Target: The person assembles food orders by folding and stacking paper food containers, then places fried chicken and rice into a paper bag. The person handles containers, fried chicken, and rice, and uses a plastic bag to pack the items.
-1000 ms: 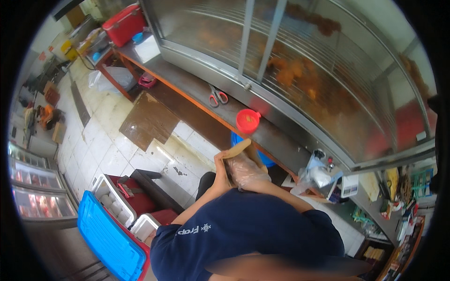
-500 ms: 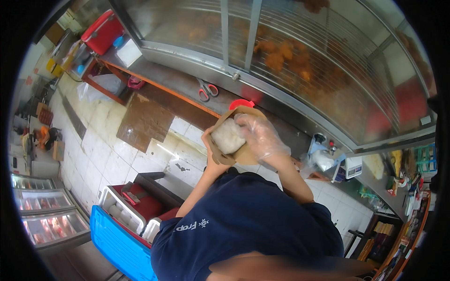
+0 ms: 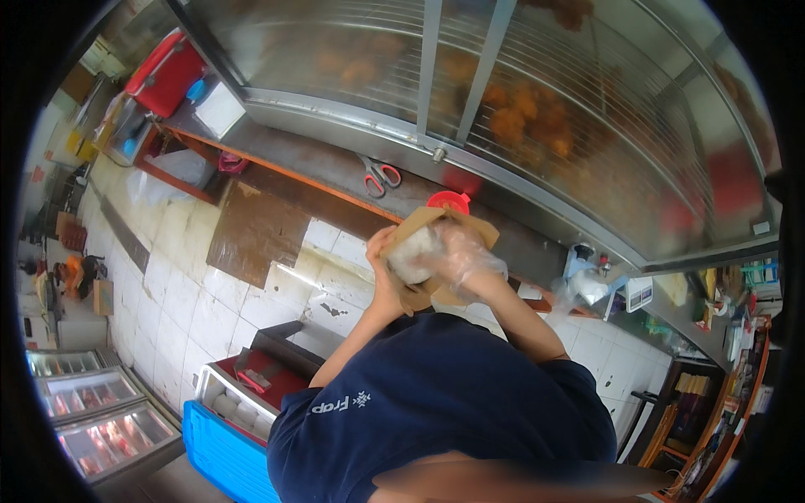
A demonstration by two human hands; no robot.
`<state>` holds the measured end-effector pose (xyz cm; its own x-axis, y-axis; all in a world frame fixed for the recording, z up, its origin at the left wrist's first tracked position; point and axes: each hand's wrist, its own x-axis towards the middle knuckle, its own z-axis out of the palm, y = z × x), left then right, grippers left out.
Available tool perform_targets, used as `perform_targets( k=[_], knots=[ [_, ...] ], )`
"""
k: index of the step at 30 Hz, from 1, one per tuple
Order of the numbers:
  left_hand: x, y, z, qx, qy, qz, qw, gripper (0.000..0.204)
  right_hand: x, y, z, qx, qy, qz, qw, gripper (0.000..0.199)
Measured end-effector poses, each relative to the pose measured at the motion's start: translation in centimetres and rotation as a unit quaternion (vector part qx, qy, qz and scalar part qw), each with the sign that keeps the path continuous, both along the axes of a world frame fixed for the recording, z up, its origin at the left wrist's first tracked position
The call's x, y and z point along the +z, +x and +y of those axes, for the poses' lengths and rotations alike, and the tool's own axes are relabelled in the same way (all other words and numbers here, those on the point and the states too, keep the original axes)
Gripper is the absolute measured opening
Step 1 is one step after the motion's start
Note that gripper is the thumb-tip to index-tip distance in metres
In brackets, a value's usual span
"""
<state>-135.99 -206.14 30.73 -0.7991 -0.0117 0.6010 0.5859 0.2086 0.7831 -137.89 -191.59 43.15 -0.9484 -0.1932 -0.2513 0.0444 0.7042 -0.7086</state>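
Observation:
A brown cardboard food box [image 3: 409, 225] is tilted open in front of my chest. My left hand [image 3: 382, 267] is bare and closed around the box's left side. Inside lies a white lump [image 3: 413, 254] that looks like rice, perhaps in a clear wrap. My right hand [image 3: 466, 256], in a clear plastic glove, reaches into the box against the right side of the lump. Its fingertips are blurred and partly hidden, so their grip cannot be made out. Just beyond the box, a red round container [image 3: 449, 201] stands on the counter.
Scissors [image 3: 379, 177] with red-and-grey handles lie on the dark counter [image 3: 310, 153]. Behind it rises a glass display case [image 3: 537, 109] with fried pieces on racks. A blue-lidded cooler [image 3: 220, 453] with white round packs stands at my lower left. A small scale [image 3: 639, 295] is at right.
My right hand has gone deeper into the box, covering more of the white lump. The view has shifted slightly, so the counter and case appear farther right.

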Motion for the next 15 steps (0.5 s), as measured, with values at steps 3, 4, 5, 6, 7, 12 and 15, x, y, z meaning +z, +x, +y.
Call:
perform_targets(
  k=[3, 4, 5, 6, 7, 12, 15],
  knots=[
    [0.9, -1.0, -0.5, -0.018, -0.002, -0.009, 1.0, 0.1, -0.6, -0.8, -0.1, -0.008, -0.005, 0.024, 1.0, 0.045],
    [1.2, -1.3, -0.6, -0.03, 0.011, -0.022, 0.999, 0.099, -0.6, -1.0, -0.2, -0.011, 0.003, 0.025, 1.0, 0.043],
    [1.5, -1.4, -0.8, -0.03, 0.003, -0.029, 0.999, 0.1, -0.7, -1.2, -0.2, -0.012, 0.01, 0.04, 0.999, 0.04],
    [1.7, -1.4, -1.0, -0.033, 0.0, -0.041, 0.999, 0.1, -0.7, -1.5, -0.3, -0.01, 0.034, 0.04, 0.999, 0.039],
    [1.9, -1.5, -1.1, -0.036, 0.0, -0.056, 0.998, 0.101, -0.6, -1.8, -0.5, -0.007, 0.056, 0.055, 0.997, 0.038],
    [2.3, -3.3, -2.8, -0.084, -0.003, -0.128, 0.988, 0.103, 0.9, -2.9, -0.5, 0.064, -0.092, 0.161, 0.98, 0.034],
    [2.4, -4.4, -3.8, -0.123, 0.016, -0.153, 0.981, 0.105, 2.1, -3.1, -0.6, 0.086, -0.107, 0.143, 0.98, 0.034]
  ],
)
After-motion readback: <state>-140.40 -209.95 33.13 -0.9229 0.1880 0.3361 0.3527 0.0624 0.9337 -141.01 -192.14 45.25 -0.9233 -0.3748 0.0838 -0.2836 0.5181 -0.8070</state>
